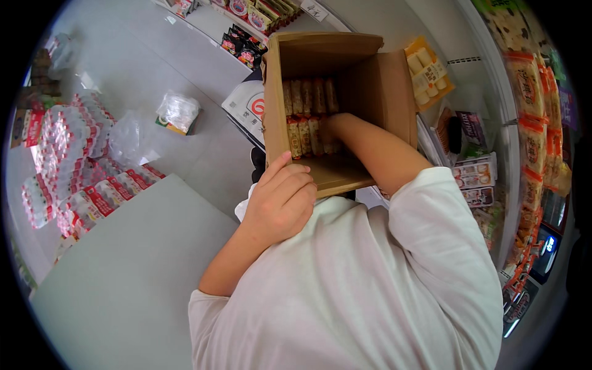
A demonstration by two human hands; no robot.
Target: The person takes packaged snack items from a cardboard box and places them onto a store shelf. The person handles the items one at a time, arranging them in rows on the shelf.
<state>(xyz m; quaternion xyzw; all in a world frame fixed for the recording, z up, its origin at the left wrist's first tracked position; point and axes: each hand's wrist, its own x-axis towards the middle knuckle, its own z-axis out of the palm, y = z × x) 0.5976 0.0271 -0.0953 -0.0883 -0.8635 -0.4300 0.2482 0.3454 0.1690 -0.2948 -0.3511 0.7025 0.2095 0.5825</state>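
Note:
An opened cardboard box (397, 92) stands upright in front of my chest, its flaps raised. Rows of narrow snack packets in clear and red wrappers (300, 136) lie at its bottom, towards the left side. My left hand (284, 199) rests on the near left rim of the box, fingers bent over the edge. Reaching down inside, my right hand (330, 129) touches the packets at the right end of the nearer row; its fingertips are hidden, so whether it grips one cannot be told. Under the box's left side shows a white printed carton (247, 106).
Shelves with bagged snacks (532, 88) run along the right, and a yellow pack of rolls (423, 71) sits beside the box. More packets (243, 46) fill a shelf ahead. Shrink-wrapped bottles (69, 143) are stacked at left, behind a grey flat surface (138, 277). A plastic-wrapped pack (178, 113) lies on the floor.

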